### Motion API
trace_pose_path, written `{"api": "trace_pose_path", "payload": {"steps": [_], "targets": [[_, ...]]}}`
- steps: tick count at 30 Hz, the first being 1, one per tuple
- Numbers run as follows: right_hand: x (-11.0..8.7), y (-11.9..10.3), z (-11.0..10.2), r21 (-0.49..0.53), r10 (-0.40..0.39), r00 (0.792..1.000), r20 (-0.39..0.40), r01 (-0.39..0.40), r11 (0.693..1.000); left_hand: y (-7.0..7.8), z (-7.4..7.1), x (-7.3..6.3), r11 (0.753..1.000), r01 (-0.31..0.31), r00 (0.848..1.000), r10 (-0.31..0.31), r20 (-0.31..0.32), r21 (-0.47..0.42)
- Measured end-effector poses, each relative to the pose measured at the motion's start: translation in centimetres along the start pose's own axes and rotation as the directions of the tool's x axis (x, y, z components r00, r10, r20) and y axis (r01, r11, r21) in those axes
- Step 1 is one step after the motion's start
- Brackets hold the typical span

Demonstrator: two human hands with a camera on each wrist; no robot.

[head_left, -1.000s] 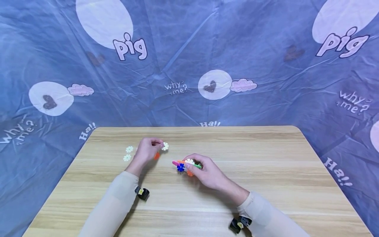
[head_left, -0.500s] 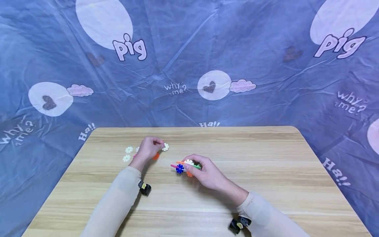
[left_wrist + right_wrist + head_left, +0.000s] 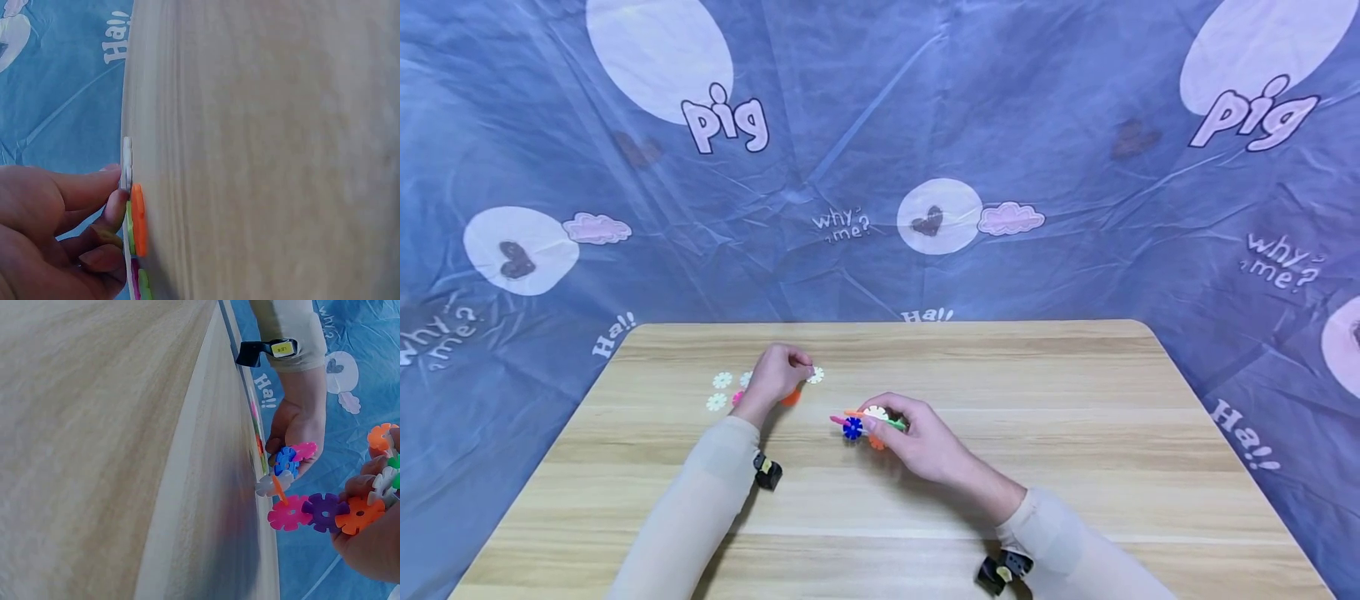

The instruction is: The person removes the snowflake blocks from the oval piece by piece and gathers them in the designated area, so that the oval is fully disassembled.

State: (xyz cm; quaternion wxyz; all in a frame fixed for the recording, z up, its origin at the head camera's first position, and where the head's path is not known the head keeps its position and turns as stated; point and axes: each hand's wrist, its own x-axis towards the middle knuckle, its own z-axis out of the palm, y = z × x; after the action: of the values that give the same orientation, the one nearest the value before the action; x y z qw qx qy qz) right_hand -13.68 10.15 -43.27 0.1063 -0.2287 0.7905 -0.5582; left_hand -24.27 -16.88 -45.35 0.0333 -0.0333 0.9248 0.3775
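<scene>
My left hand [image 3: 775, 372] pinches the edge of a white snowflake disc [image 3: 815, 375] at the table surface; in the left wrist view this disc [image 3: 127, 164] shows edge-on at the fingertips. My right hand [image 3: 922, 437] grips a chain of interlocked snowflake discs held above the table. In the head view the chain shows a blue disc [image 3: 852, 428], a white disc [image 3: 876, 415] and green and orange ones. The right wrist view adds a pink disc [image 3: 290, 513], a purple disc [image 3: 325, 512] and an orange disc [image 3: 360, 514] in a row. My right fingers hide part of it.
Loose discs lie around my left hand: an orange disc [image 3: 790, 398] by its fingers, a pink disc [image 3: 738, 398] near its wrist, and pale discs [image 3: 717, 402] to the left. The wooden table [image 3: 1037, 367] ends at a blue printed cloth [image 3: 850, 150] behind.
The pink end of the chain in my right hand has tilted a little. My left hand stays at the white disc, which has shifted only slightly. The head view has drifted slightly.
</scene>
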Motion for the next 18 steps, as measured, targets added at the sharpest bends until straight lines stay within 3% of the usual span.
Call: {"api": "trace_pose_path", "payload": {"steps": [4, 9, 18], "targets": [[0.1, -0.2, 0.0, -0.008, -0.011, 1.0, -0.002, 0.011, 1.0, 0.0, -0.4, -0.4, 1.0, -0.026, 1.0, 0.026, -0.011, -0.01], [0.2, -0.2, 0.0, -0.005, -0.014, 1.0, 0.002, 0.014, 1.0, -0.1, -0.9, -1.5, 0.99, -0.106, 0.994, 0.106, -0.004, -0.094], [0.4, -0.1, -0.1, 0.001, 0.0, 1.0, -0.002, 0.0, 1.0, 1.2, -1.5, -5.3, 0.941, -0.244, 0.962, 0.265, 0.061, -0.234]]}}
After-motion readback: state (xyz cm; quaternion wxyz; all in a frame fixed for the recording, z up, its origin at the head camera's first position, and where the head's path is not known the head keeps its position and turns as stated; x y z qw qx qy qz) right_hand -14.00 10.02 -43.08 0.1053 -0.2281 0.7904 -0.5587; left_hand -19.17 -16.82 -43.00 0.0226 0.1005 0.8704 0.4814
